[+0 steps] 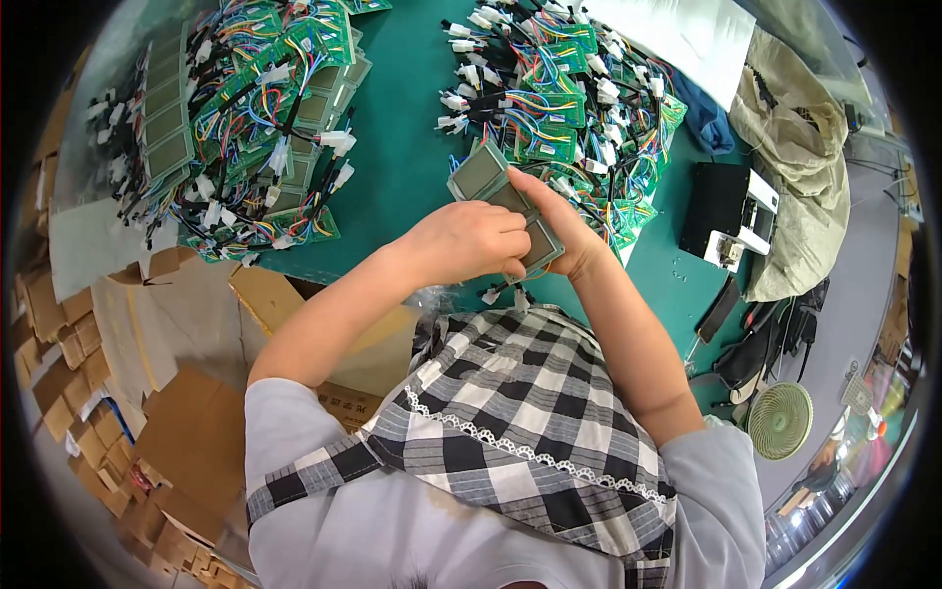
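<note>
Apron [530,412]: black-and-white check, lace trim, worn over a grey shirt; landmark for all places below.

Panel [508,195]: grey screens in a row, tilted, just beyond the apron's top edge, held between both hands.

Right hand [572,236]: beyond the apron, closed about the panel's right-hand edge, thumb extended along it; has firm hold.

Left hand [469,240]: beyond the apron, fingers curled in, fingertips at the panel's lower part; whether they pinch or only press cannot be told.

Connectors [510,295]: white, on dark leads, between panel and apron.

Left pile [265,128]: green boards, coloured wires, white plugs and grey screens, beyond the apron to its left.

Right pile [564,98]: similar boards and wiring, straight beyond the apron.

Table [407,79]: green top, beyond the apron, bearing both piles.

Device [721,211]: black and white, beyond the apron to its right; sack [800,177], pale, next to it, farther right.

Fan [780,420]: round, pale green, right of the apron.

Cartons [191,432]: brown, left of the apron.
</note>
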`<state>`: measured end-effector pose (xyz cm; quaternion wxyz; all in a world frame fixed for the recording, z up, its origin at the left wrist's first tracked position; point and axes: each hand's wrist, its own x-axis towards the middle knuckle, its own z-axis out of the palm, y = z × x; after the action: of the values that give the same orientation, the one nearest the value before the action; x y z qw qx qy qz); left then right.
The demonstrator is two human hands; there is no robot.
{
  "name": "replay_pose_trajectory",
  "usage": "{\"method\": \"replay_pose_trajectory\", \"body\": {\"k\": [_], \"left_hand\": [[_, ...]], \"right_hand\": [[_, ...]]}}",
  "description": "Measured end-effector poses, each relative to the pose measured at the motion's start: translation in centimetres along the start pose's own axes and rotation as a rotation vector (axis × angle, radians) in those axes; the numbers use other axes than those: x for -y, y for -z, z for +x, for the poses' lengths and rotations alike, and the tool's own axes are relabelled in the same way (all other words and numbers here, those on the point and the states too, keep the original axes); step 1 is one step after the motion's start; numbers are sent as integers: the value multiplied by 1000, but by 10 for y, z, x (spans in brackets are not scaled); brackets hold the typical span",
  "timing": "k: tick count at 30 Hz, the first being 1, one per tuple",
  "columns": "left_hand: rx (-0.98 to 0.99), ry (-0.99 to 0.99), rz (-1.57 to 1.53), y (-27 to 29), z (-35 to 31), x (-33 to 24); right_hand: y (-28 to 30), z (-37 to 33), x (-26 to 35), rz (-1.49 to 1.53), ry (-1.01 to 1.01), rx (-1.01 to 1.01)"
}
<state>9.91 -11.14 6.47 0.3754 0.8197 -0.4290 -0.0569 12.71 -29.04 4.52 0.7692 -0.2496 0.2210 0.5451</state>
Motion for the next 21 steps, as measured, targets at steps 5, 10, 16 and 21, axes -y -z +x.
{"method": "replay_pose_trajectory", "body": {"k": [5, 10, 16, 21], "left_hand": [[-254, 74, 224, 4, -42, -6], [285, 200, 374, -52, -122, 12], [-119, 581, 510, -57, -131, -7], [-32, 873, 134, -79, -146, -9]], "right_hand": [[7, -12, 6, -73, 119, -148], [7, -12, 11, -13, 138, -27], [9, -46, 29, -5, 293, 52], [12, -57, 32, -39, 367, 15]]}}
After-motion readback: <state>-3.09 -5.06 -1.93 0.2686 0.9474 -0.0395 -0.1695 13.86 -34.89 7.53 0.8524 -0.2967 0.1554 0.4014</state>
